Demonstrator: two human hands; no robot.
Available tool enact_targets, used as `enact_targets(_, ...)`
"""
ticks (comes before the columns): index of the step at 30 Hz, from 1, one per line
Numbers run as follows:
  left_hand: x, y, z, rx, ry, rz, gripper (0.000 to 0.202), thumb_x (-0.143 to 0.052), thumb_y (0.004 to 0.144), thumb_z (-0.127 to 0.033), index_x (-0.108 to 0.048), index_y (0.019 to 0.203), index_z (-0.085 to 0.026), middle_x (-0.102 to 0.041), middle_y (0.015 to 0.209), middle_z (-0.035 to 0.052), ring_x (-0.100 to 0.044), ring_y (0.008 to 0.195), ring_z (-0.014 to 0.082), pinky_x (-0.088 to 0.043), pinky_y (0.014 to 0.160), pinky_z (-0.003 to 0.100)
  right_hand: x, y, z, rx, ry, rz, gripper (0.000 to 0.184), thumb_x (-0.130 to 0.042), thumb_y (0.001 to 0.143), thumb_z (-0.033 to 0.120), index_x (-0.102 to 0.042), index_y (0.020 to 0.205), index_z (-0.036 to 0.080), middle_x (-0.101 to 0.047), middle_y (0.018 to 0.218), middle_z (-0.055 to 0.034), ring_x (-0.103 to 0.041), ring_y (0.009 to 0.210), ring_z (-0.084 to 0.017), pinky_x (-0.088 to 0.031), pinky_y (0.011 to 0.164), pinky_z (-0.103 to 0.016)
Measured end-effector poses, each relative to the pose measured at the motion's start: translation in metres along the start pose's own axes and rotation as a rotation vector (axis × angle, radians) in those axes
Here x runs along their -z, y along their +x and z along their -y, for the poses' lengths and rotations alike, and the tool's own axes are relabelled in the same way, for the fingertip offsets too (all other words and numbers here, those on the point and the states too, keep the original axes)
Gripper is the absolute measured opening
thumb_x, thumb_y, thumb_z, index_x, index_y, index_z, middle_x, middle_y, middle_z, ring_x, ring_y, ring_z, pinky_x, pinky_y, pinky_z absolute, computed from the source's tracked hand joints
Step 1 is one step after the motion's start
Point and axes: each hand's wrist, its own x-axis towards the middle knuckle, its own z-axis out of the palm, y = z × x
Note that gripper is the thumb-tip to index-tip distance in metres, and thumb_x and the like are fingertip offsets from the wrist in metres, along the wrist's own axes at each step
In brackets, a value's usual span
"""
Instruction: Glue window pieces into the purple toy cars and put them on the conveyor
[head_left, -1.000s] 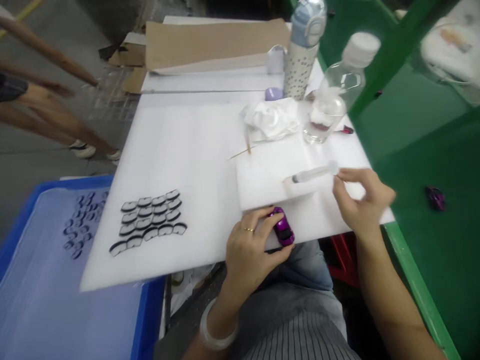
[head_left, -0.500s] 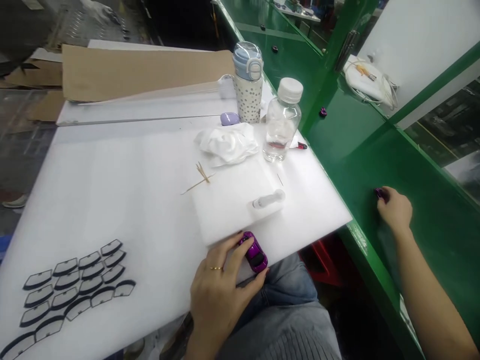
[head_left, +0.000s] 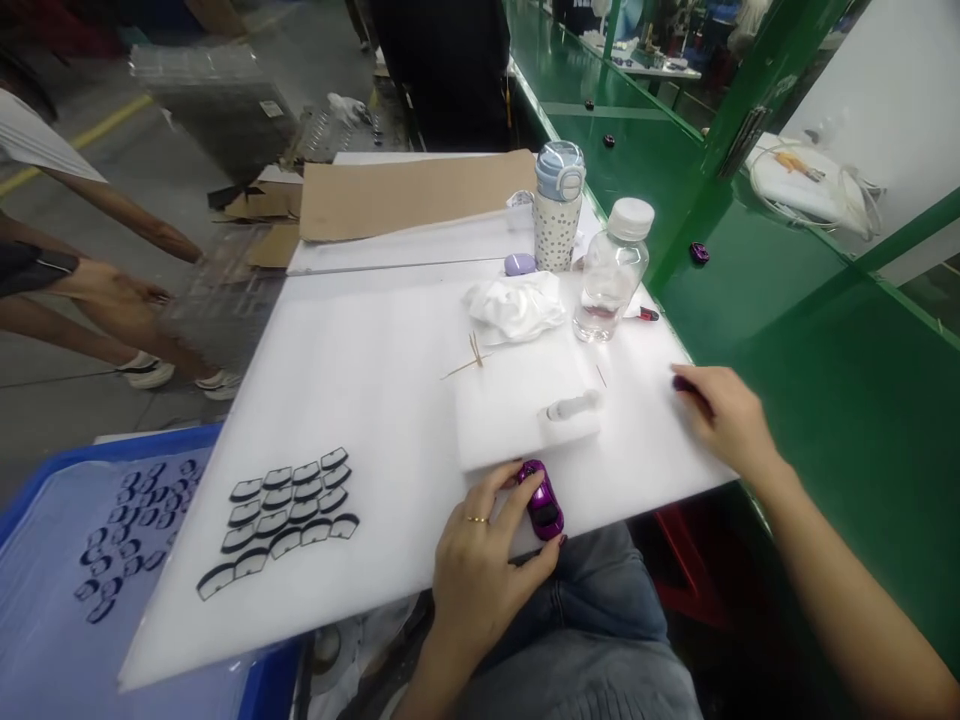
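My left hand [head_left: 480, 560] is closed on a shiny purple toy car [head_left: 541, 500], fingers along its sides, at the near edge of the white table [head_left: 375, 400]. Over the table's right corner, my right hand [head_left: 724, 415] grips a second toy car [head_left: 681, 385], dark purple and mostly hidden by the fingers. Just beyond the left hand lies a white foam block [head_left: 517, 410], with a small clear tube [head_left: 574, 405] and several thin wooden sticks [head_left: 475, 355] on it. Black-edged curved pieces [head_left: 289, 515] are laid out in rows at the left.
Crumpled white tissue [head_left: 517, 305], a clear bottle [head_left: 613, 270], a dotted tumbler [head_left: 558, 210] and a purple oval item [head_left: 520, 264] stand beyond the block. A green conveyor [head_left: 787, 310] carries more small cars [head_left: 699, 253]. A blue bin [head_left: 45, 465] and another person's legs [head_left: 112, 310] are left.
My right hand has come from the green conveyor to the table's right corner, bringing the second toy car. The view has swung left; my left hand still grips its purple toy car.
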Motion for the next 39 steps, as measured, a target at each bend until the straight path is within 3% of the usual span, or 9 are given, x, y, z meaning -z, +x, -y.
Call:
enact_targets(4,-0.002,0.001,0.001,-0.001,0.024,-0.014,0.049,-0.063,0.084,-0.025,-0.054,0.132,-0.022,-0.059,0.126,0.0093,-0.063,0.105,0.026,-0.055,0.084,0.041,-0.014,0.031,0.04,0.179,0.168,0.1,0.022,-0.053,0.092,0.023,-0.07,0.107,0.02,-0.074,0.104,-0.0045,-0.069,0.095,-0.021,-0.058,0.082,-0.039)
enact_targets(10,-0.006,0.002,0.001,-0.013,0.013,-0.047,0.057,-0.072,0.074,-0.022,-0.055,0.129,-0.022,-0.061,0.125,0.0094,-0.064,0.1,0.0269,-0.056,0.08,0.042,0.01,0.085,0.084,0.168,0.343,-0.076,0.017,-0.059,0.091,0.027,-0.07,0.102,0.019,-0.074,0.102,-0.0049,-0.071,0.095,-0.019,-0.057,0.084,-0.035)
enact_targets(13,-0.007,0.002,0.001,-0.007,0.006,-0.07,0.06,-0.075,0.071,-0.021,-0.056,0.128,-0.022,-0.062,0.123,0.0098,-0.064,0.099,0.0273,-0.057,0.078,0.042,0.011,0.138,0.124,0.127,0.454,0.079,0.022,-0.053,0.094,0.028,-0.07,0.104,0.019,-0.074,0.104,-0.0034,-0.069,0.094,-0.015,-0.055,0.085,-0.029)
enact_targets(16,-0.006,0.001,-0.001,0.012,-0.007,-0.061,0.06,-0.076,0.071,-0.021,-0.057,0.128,-0.022,-0.062,0.124,0.0105,-0.064,0.099,0.0277,-0.058,0.078,0.041,-0.014,0.192,0.153,0.07,0.286,0.318,0.028,-0.044,0.098,0.023,-0.068,0.112,0.019,-0.071,0.112,-0.0044,-0.066,0.1,-0.014,-0.052,0.09,-0.027)
enact_targets(19,-0.006,0.0,-0.003,0.031,-0.021,-0.035,0.062,-0.074,0.072,-0.021,-0.055,0.132,-0.021,-0.06,0.129,0.0123,-0.064,0.101,0.0278,-0.058,0.08,0.041,-0.05,0.228,0.16,0.007,0.105,0.367,0.027,-0.046,0.095,0.014,-0.068,0.11,0.013,-0.069,0.113,-0.0116,-0.064,0.105,-0.02,-0.049,0.094,-0.036)
enact_targets(22,-0.009,0.0,-0.003,0.04,-0.031,-0.029,0.061,-0.07,0.075,-0.021,-0.054,0.134,-0.02,-0.059,0.132,0.0139,-0.064,0.102,0.0276,-0.058,0.081,0.041,-0.079,0.244,0.154,-0.076,-0.038,0.399,0.021,-0.055,0.094,0.022,-0.066,0.109,0.011,-0.065,0.116,-0.0123,-0.062,0.108,-0.021,-0.049,0.096,-0.042)
enact_targets(25,-0.013,0.0,-0.002,0.046,-0.041,-0.064,0.056,-0.069,0.075,-0.021,-0.057,0.13,-0.019,-0.06,0.13,0.0142,-0.065,0.101,0.0282,-0.059,0.08,0.041,-0.087,0.248,0.147,-0.148,-0.111,0.423,0.024,-0.061,0.092,0.033,-0.066,0.101,0.012,-0.067,0.107,-0.0096,-0.062,0.104,-0.02,-0.049,0.096,-0.042)
enact_targets(33,-0.016,-0.003,-0.002,0.055,-0.063,-0.152,0.064,-0.065,0.077,-0.018,-0.049,0.138,-0.021,-0.061,0.126,0.0127,-0.065,0.104,0.0271,-0.059,0.084,0.04,-0.035,0.254,0.156,-0.192,0.036,0.136,0.031,-0.047,0.09,0.028,-0.074,0.1,0.02,-0.072,0.095,-0.0082,-0.064,0.094,-0.023,-0.044,0.078,-0.032)
enact_targets(39,-0.014,-0.004,-0.001,0.046,-0.136,-0.259,0.051,-0.063,0.084,-0.021,-0.052,0.133,-0.02,-0.066,0.114,0.0112,-0.067,0.098,0.0247,-0.06,0.08,0.037,0.005,0.265,0.165,-0.209,0.277,-0.072,0.032,-0.046,0.089,0.034,-0.071,0.087,0.014,-0.068,0.081,-0.0061,-0.058,0.077,-0.017,-0.039,0.07,-0.027)
